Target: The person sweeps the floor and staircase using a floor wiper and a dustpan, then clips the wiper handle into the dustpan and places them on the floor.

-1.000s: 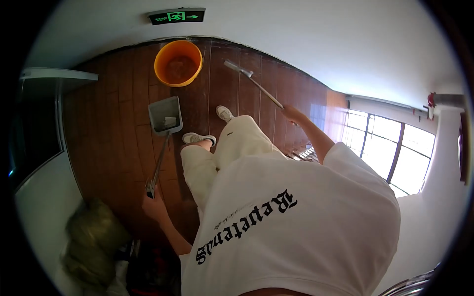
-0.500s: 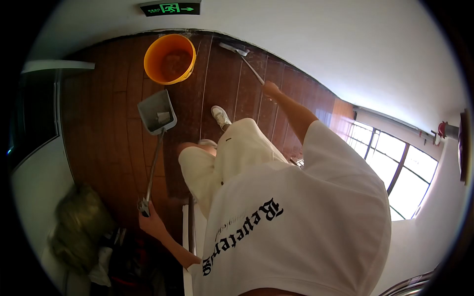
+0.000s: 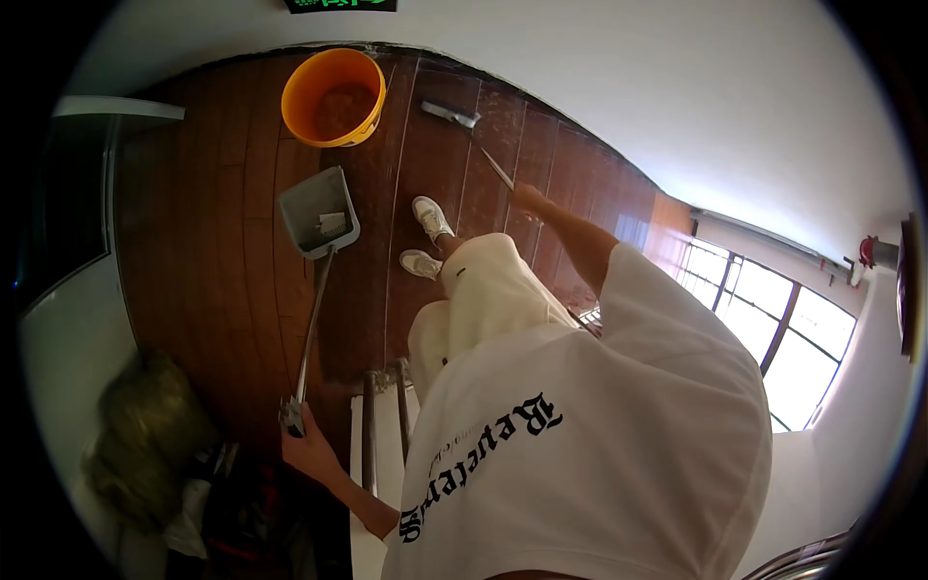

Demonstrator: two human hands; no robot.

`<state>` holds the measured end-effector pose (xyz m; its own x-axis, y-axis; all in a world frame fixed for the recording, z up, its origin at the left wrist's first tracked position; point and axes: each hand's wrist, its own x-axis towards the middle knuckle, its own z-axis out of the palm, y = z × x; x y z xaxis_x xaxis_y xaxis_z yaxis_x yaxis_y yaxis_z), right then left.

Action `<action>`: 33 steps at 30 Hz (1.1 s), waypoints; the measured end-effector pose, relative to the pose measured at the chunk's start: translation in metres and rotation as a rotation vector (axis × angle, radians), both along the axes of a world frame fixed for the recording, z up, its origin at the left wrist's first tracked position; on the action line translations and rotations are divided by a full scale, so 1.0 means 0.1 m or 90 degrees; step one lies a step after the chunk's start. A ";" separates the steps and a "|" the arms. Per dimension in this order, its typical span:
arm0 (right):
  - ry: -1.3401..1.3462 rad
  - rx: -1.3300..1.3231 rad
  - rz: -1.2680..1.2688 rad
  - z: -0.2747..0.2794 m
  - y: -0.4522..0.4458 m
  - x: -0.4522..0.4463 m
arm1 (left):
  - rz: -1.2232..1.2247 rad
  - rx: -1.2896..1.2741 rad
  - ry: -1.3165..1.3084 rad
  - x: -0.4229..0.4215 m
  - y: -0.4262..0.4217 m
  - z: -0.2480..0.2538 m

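Observation:
My left hand is closed around the upper end of a long metal handle. At its far end a grey dustpan with a pale scrap inside sits over the wooden floor. My right hand grips the thin handle of a broom, whose flat head lies on the dark boards near the wall. An orange bucket stands beyond the dustpan, left of the broom head.
Metal railings rise beside my left forearm. A greenish bag and dark items lie at the lower left. Along the top runs a white wall with a green sign. Windows are at the right.
The broom head and my right hand have moved left, and my feet have stepped to the right. The dustpan has shifted slightly. More of the railings shows now.

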<state>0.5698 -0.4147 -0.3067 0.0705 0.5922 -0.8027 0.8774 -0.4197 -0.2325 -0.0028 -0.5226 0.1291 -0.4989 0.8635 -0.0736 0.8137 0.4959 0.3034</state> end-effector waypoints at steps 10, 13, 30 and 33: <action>0.128 -0.034 -0.343 1.24 -0.98 0.15 | -0.055 -0.017 0.026 -0.14 -0.13 -0.01; 0.153 -0.020 -0.372 1.40 -0.97 0.34 | -0.055 -0.011 0.021 -0.09 -0.20 -0.07; -0.050 0.063 0.004 0.59 -0.16 -0.79 | -0.021 -0.020 0.038 -0.04 -0.13 0.16; -0.007 -0.088 -0.123 0.89 -0.35 -0.54 | -0.018 -0.029 0.070 0.04 -0.10 0.23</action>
<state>0.5155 -0.4501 -0.2177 0.1813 0.4507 -0.8741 0.7802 -0.6070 -0.1512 0.0011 -0.5329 0.1520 -0.4810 0.8747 -0.0585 0.8551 0.4829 0.1890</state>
